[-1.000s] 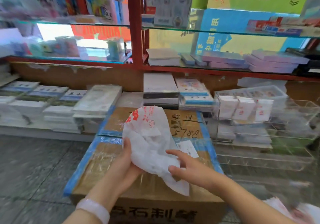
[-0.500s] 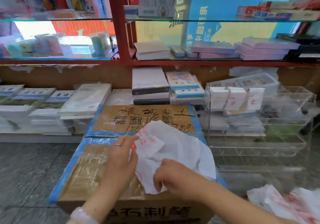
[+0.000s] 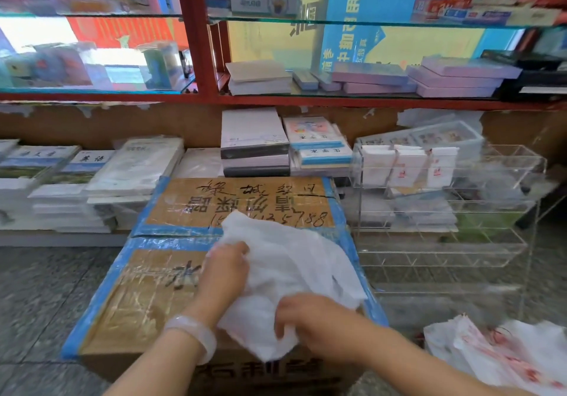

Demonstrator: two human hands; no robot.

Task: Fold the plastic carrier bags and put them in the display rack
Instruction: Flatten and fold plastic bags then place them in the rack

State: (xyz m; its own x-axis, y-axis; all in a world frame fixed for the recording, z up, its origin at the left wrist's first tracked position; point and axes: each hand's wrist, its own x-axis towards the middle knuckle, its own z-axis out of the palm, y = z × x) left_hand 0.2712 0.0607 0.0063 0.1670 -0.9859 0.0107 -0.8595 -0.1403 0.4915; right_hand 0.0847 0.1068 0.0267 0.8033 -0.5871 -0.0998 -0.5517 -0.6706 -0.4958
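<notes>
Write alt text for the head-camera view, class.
Two hands, left hand and right hand, grip a crumpled white plastic bag on a taped cardboard box. A clear display rack stands right, holding folded bags.

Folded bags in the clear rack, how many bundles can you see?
3, side by side in the top tier of the clear rack: left bundle, middle bundle, right bundle. More may sit hidden behind them.

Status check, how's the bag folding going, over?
Left hand and right hand both grip the crumpled white plastic carrier bag on the taped cardboard box. Not yet folded. Clear acrylic display rack unobstructed.
</notes>
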